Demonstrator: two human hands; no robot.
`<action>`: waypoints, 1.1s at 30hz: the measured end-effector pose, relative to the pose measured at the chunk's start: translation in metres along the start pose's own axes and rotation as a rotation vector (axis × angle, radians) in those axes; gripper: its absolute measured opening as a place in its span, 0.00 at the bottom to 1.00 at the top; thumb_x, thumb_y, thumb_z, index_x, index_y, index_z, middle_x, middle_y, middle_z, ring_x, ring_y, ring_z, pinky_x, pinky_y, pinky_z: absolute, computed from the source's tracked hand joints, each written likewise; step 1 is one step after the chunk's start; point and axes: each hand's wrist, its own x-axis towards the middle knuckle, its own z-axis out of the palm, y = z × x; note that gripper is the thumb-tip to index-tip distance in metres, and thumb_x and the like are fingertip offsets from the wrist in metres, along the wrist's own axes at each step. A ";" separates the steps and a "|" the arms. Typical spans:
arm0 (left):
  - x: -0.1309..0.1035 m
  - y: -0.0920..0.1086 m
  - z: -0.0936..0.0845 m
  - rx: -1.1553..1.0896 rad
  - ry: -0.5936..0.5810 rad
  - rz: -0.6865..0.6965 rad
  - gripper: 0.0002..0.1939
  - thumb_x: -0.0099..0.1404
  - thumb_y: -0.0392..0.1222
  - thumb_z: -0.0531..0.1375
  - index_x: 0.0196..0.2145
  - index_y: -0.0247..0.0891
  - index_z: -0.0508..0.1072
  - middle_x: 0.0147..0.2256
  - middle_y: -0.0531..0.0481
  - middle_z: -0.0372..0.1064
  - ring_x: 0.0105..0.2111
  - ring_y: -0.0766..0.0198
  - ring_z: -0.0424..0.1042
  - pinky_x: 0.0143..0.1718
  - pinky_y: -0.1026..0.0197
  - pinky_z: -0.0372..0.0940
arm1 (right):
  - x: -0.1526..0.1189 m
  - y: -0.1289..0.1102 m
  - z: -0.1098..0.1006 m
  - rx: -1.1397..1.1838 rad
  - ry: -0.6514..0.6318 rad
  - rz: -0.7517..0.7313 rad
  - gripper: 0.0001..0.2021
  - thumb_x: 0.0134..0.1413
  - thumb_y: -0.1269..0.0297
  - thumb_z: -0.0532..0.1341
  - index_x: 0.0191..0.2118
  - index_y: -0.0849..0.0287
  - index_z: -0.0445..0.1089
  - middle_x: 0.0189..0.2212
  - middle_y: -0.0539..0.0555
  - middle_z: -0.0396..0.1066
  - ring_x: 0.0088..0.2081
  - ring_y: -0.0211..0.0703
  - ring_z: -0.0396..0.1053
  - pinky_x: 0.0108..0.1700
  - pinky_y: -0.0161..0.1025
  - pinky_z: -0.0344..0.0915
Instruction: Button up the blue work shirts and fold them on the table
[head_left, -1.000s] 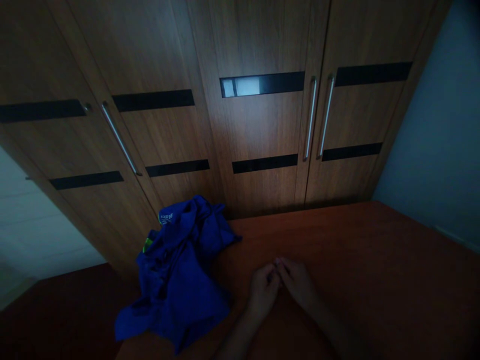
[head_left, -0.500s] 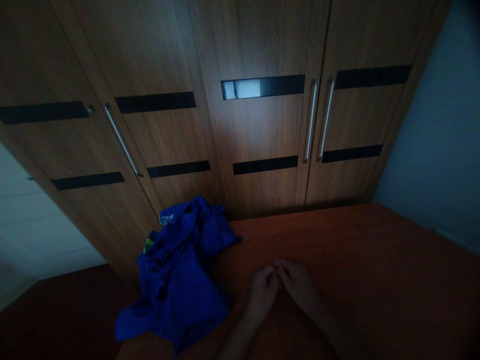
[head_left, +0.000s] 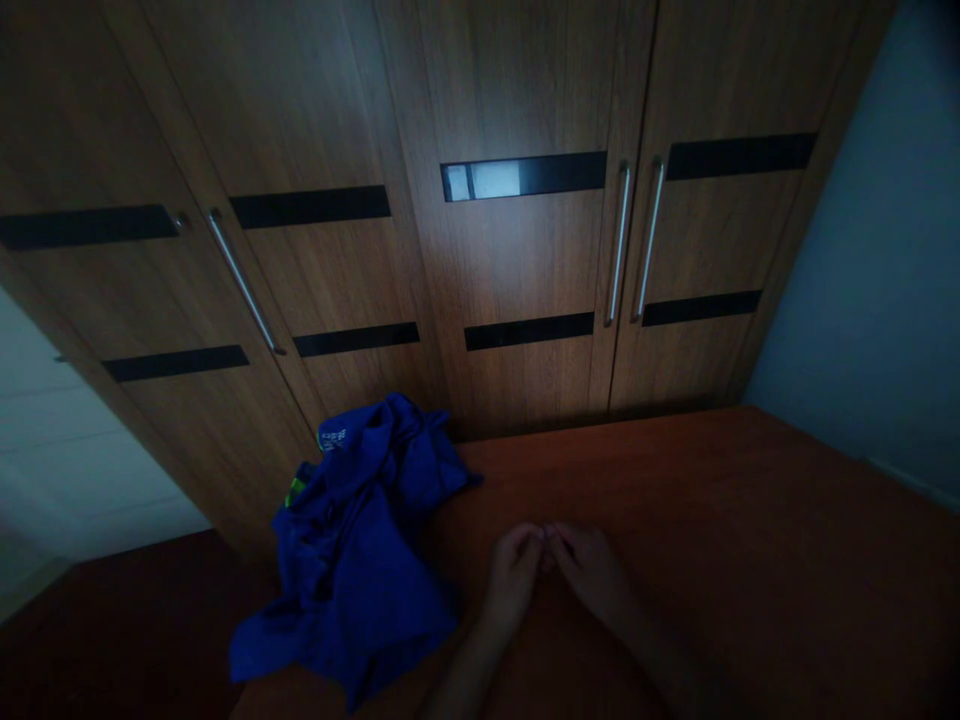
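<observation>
Crumpled blue garment point(head_left: 375, 570), long axis toward wardrobe point(head_left: 517, 260), flap point(head_left: 262, 648) leftward

head view | taken from above flat reddish-brown wooden surface point(head_left: 720, 480) | aimed forward, downward | brown wooden black-striped wardrobe point(head_left: 517, 260) faced nearby

Small white lettering point(head_left: 332, 438) on the blue cloth point(head_left: 379, 580), illegible

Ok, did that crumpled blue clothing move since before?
No, the crumpled blue clothing hasn't visibly shifted either way against the wooden wardrobe behind it.
</observation>
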 end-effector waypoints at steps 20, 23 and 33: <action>-0.001 -0.003 0.002 0.065 0.000 0.074 0.22 0.63 0.58 0.51 0.23 0.37 0.65 0.21 0.54 0.60 0.23 0.67 0.61 0.27 0.65 0.56 | 0.000 -0.001 -0.003 -0.036 -0.042 0.023 0.19 0.63 0.62 0.45 0.30 0.57 0.70 0.26 0.53 0.74 0.29 0.38 0.70 0.34 0.34 0.60; -0.001 -0.004 0.002 0.063 -0.003 0.071 0.21 0.64 0.57 0.52 0.24 0.37 0.66 0.21 0.54 0.61 0.23 0.68 0.60 0.27 0.65 0.56 | 0.000 -0.001 -0.003 -0.043 -0.050 0.031 0.18 0.63 0.61 0.45 0.31 0.57 0.71 0.27 0.53 0.74 0.29 0.39 0.70 0.35 0.33 0.61; -0.001 -0.003 0.002 0.064 -0.009 0.107 0.19 0.65 0.52 0.51 0.23 0.37 0.65 0.21 0.55 0.60 0.23 0.68 0.60 0.27 0.65 0.55 | -0.002 -0.002 -0.003 -0.024 -0.043 0.021 0.18 0.63 0.61 0.45 0.30 0.57 0.70 0.27 0.52 0.74 0.30 0.39 0.71 0.35 0.33 0.60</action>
